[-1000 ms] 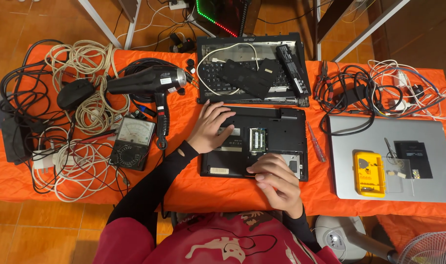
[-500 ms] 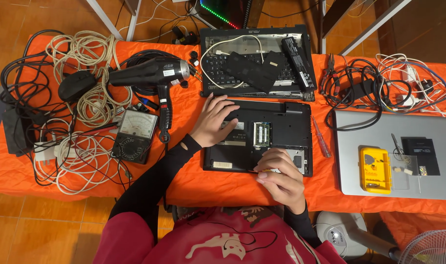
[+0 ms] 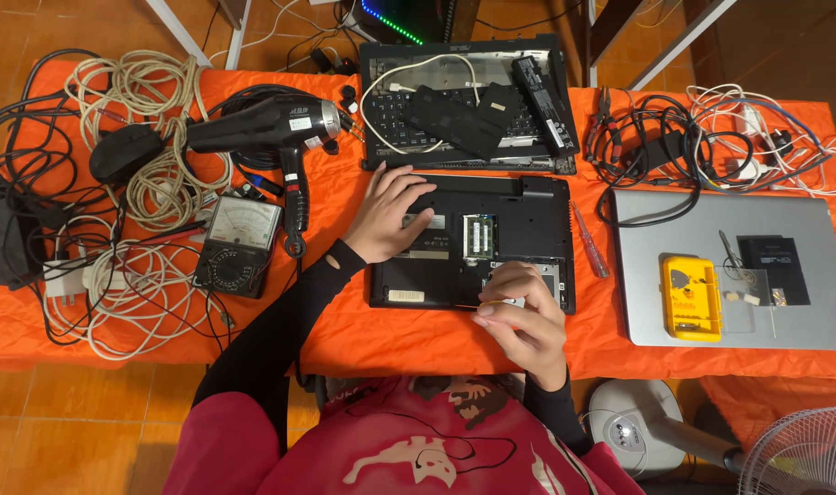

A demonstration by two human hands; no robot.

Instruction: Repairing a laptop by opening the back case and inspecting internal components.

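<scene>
A black laptop (image 3: 519,197) lies upside down on the orange cloth, its bottom covers off and a memory module (image 3: 479,236) exposed. My left hand (image 3: 392,213) rests flat on its left half with the fingers spread. My right hand (image 3: 520,321) hovers over the laptop's near right corner by the open drive bay (image 3: 542,270). Its fingers are curled together, and whether they pinch anything is hidden.
Behind the black laptop lies a second dismantled laptop (image 3: 468,101) with loose parts on it. A black hair dryer (image 3: 262,124), an analog meter (image 3: 239,243) and cable coils (image 3: 115,275) lie to the left. On the right are a screwdriver (image 3: 587,240), a silver laptop (image 3: 803,229) with a yellow case (image 3: 691,296), and tangled cables (image 3: 711,137).
My right hand has drawn slightly back toward the laptop's near edge and curled tighter. My left hand stays on the laptop. The view has shifted a little.
</scene>
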